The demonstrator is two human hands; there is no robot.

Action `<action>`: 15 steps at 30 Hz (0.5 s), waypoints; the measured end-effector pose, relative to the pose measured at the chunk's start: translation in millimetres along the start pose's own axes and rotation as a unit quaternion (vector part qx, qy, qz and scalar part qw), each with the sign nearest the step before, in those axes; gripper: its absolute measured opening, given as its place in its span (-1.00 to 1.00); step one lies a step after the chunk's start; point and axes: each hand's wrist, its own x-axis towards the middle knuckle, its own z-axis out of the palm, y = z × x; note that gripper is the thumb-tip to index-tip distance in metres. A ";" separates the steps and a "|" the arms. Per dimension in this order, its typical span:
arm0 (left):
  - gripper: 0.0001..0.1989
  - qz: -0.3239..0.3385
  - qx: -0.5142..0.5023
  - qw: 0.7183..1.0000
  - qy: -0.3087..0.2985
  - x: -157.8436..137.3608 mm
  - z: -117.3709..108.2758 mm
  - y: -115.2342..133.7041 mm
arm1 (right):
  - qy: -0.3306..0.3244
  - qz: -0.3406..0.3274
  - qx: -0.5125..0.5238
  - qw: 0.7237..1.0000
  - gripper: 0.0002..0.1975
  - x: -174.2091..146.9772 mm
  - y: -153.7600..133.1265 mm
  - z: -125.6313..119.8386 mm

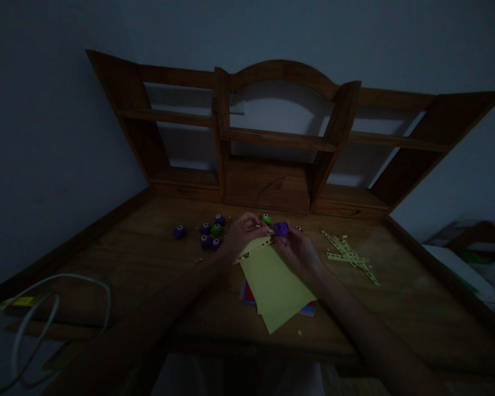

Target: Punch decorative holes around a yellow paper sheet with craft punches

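A purple craft punch (pixel 280 229) is gripped in the fingers of my right hand (pixel 296 246), above the desk. My left hand (pixel 243 234) is close beside it with its fingers pinched together. A small pale scrap shows at those fingertips, too small and dim to name. Just under my left hand, a narrow yellow paper strip (pixel 253 250) with a row of punched holes runs along the top of a yellow paper sheet (pixel 278 286). That sheet lies over a stack of coloured paper (pixel 247 293).
Several purple punches (pixel 180 232) and a green punch (pixel 216 230) stand left of my hands; another green punch (pixel 266 218) is behind them. Punched yellow strips (pixel 348 256) lie crossed at the right. A wooden shelf unit (pixel 268 184) backs the desk. A white cable (pixel 78 276) loops at left.
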 end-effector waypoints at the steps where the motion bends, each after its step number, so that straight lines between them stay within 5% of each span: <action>1: -0.71 0.006 0.009 1.000 0.004 0.3 -0.8 -0.5 | -0.002 -0.001 -0.004 1.000 -0.93 0.5 0.5 -0.6; 15: -0.66 0.048 0.113 0.992 0.018 0.2 -1.3 3.5 | 0.009 -0.008 -0.001 1.000 -0.95 -0.5 0.2 1.4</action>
